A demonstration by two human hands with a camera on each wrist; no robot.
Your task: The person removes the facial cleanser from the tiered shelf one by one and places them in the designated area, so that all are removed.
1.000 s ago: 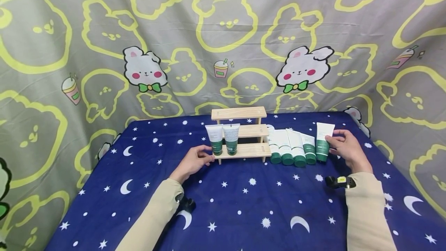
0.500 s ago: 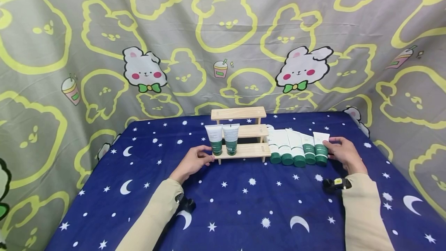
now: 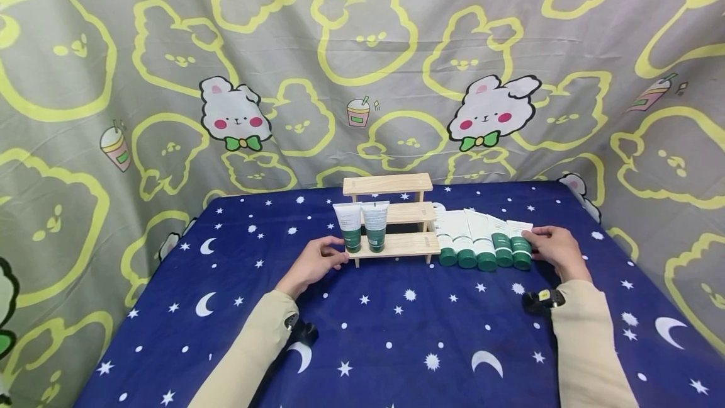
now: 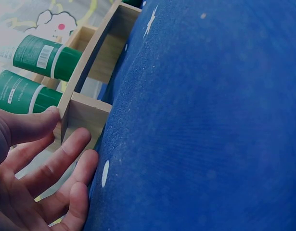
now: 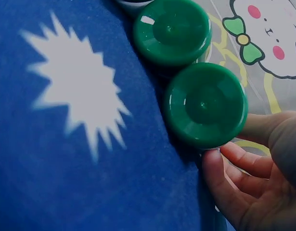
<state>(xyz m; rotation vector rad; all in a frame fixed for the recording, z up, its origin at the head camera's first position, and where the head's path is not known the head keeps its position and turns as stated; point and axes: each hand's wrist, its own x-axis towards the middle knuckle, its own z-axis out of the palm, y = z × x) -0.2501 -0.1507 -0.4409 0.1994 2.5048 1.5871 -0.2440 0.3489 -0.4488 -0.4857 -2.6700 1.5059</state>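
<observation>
A three-step wooden display stand [image 3: 396,243] holds two white-and-green cosmetic tubes, a left tube [image 3: 349,226] and a right tube [image 3: 376,225], upright on their caps on the lowest step. My left hand [image 3: 317,261] is at that step's left end, thumb and index finger pinching the board's edge [image 4: 66,106] in the left wrist view. My right hand [image 3: 557,249] grips the rightmost tube [image 3: 520,252] of a row lying right of the stand. Its green cap [image 5: 205,105] faces the right wrist camera, with thumb and fingers at its side.
Several more tubes [image 3: 467,244] lie side by side between the stand and my right hand, caps toward me. The blue star-and-moon cloth [image 3: 396,332] covers the table. A patterned curtain [image 3: 362,137] hangs right behind it.
My right hand has lowered the tube from upright and tilted it back to lie beside the others in the row. My left hand has stayed at the stand.
</observation>
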